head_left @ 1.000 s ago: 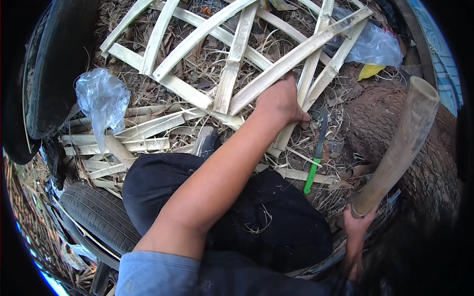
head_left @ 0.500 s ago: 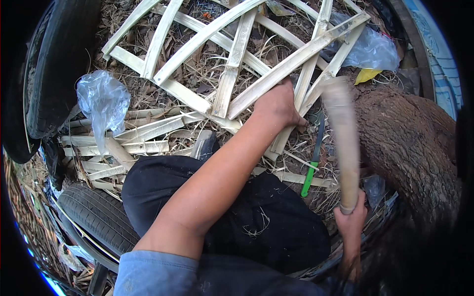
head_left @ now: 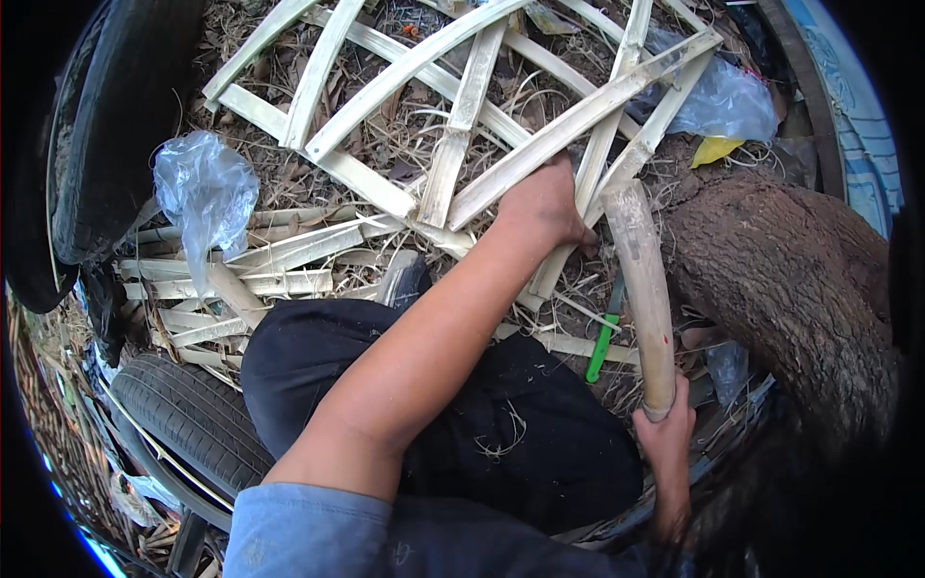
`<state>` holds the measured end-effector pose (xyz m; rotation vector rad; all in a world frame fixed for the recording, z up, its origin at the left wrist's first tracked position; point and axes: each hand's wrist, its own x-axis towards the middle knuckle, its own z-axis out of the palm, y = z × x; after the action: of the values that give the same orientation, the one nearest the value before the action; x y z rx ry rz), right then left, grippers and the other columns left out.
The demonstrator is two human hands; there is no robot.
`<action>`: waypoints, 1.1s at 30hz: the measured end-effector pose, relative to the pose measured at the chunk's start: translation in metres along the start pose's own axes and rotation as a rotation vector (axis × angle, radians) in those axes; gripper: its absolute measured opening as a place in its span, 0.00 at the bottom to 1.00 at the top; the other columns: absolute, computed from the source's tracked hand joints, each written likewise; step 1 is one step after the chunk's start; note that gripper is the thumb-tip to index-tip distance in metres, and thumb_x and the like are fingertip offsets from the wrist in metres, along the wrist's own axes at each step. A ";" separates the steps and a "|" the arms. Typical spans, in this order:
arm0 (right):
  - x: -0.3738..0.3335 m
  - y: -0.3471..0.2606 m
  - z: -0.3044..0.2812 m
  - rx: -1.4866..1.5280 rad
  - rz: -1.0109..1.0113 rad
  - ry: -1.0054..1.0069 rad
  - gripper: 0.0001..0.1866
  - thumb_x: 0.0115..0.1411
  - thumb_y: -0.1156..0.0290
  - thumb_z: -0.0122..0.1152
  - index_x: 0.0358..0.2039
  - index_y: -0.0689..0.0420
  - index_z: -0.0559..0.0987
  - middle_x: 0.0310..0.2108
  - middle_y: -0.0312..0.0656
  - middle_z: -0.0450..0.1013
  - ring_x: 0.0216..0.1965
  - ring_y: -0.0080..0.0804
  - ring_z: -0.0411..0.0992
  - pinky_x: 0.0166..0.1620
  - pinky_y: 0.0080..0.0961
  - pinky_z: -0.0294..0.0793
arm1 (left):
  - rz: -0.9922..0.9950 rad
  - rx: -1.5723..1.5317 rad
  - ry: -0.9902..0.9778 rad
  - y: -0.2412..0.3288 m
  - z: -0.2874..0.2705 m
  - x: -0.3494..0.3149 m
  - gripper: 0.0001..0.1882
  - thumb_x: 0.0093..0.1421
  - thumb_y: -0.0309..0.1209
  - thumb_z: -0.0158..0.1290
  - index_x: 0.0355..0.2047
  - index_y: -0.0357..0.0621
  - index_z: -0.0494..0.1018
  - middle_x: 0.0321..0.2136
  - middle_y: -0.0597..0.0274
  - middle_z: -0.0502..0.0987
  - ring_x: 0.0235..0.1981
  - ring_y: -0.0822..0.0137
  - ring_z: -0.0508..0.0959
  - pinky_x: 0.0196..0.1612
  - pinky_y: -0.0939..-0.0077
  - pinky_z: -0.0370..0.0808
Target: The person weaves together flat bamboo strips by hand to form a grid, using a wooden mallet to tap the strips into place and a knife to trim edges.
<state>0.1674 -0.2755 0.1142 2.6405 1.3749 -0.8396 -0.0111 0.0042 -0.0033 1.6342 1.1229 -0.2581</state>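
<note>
A lattice of split bamboo strips spreads across the ground before me, its strips crossing at angles. My left hand reaches into its near side and grips it where strips cross; the fingers are mostly hidden under a strip, while the thumb shows at the right. In my right hand is the lower end of a thick, pale bamboo club. Its upper end meets or overlaps a slanting strip just right of my left hand; contact is unclear. A green-handled knife lies beside the club, its blade partly covered.
A thick tree trunk rises at the right. Tyres stand at the far left and lower left. Loose bamboo pieces and a clear plastic bag lie left of my dark-trousered knee. Shavings litter the soil.
My right hand has shifted slightly left, and the club, blurred before, has swung down and left onto or over the strip. The left hand keeps its place on the lattice.
</note>
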 end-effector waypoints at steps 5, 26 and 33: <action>-0.008 -0.007 -0.019 0.347 -0.036 0.268 0.32 0.44 0.75 0.64 0.52 0.59 0.67 0.33 0.61 0.75 0.38 0.63 0.76 0.39 0.47 0.74 | -0.026 -0.019 0.000 0.004 -0.007 -0.001 0.68 0.37 0.50 0.73 0.64 0.22 0.44 0.57 0.28 0.65 0.59 0.42 0.68 0.63 0.63 0.66; -0.001 0.002 -0.012 0.306 -0.024 0.245 0.31 0.46 0.78 0.63 0.53 0.63 0.66 0.35 0.54 0.76 0.39 0.47 0.78 0.42 0.35 0.76 | 0.040 0.084 0.198 0.004 0.002 0.005 0.69 0.38 0.48 0.73 0.66 0.25 0.39 0.50 0.34 0.73 0.53 0.45 0.74 0.58 0.63 0.71; -0.008 -0.008 -0.009 0.247 -0.039 0.184 0.31 0.45 0.77 0.62 0.53 0.59 0.67 0.37 0.61 0.75 0.42 0.63 0.74 0.43 0.43 0.74 | 0.035 0.198 0.365 0.001 0.015 -0.012 0.67 0.39 0.49 0.73 0.65 0.24 0.43 0.49 0.34 0.74 0.53 0.46 0.76 0.57 0.64 0.73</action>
<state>0.1616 -0.2744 0.1271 2.9528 1.4535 -0.8385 -0.0115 -0.0147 -0.0007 1.9267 1.3745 -0.0486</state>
